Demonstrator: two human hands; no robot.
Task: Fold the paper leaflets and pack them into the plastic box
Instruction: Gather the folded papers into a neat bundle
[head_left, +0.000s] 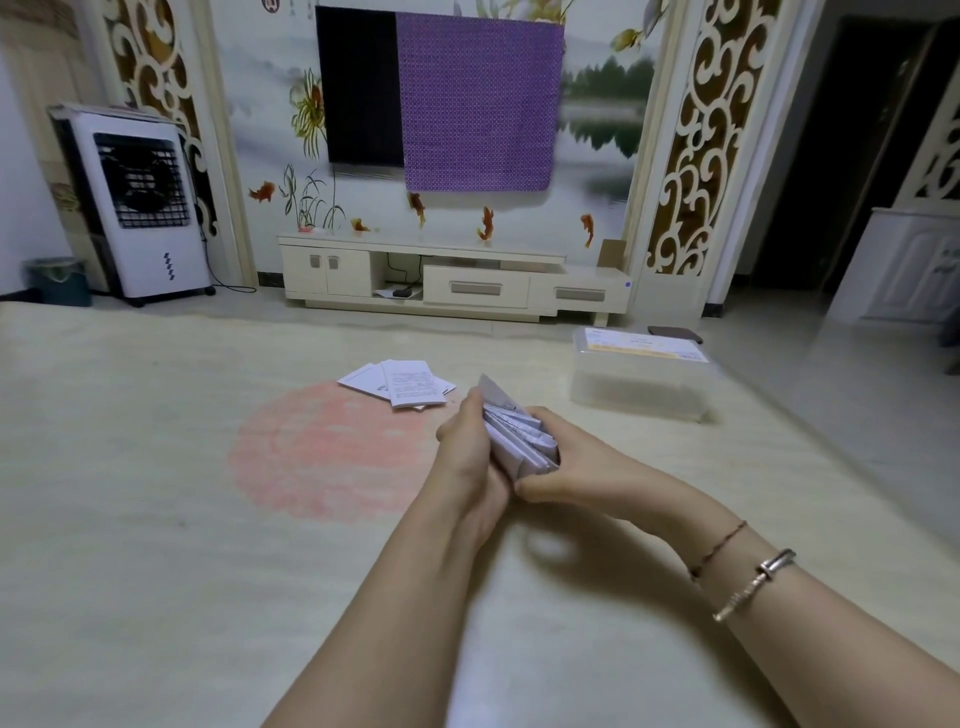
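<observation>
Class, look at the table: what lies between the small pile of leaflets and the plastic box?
In the head view, only bare table surface separates the pile of leaflets from the plastic box.

Beyond the fingers (470, 410), print on the loose leaflets (400, 387) is too small to read; to their right, the plastic box (641, 382) is blurred, its contents unclear

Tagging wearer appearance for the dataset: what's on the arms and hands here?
Both forearms bare, no sleeves or gloves in view. Right wrist wears a thin dark red cord bracelet and a silver metal bangle. Left hand and right hand show no rings or markings.
</observation>
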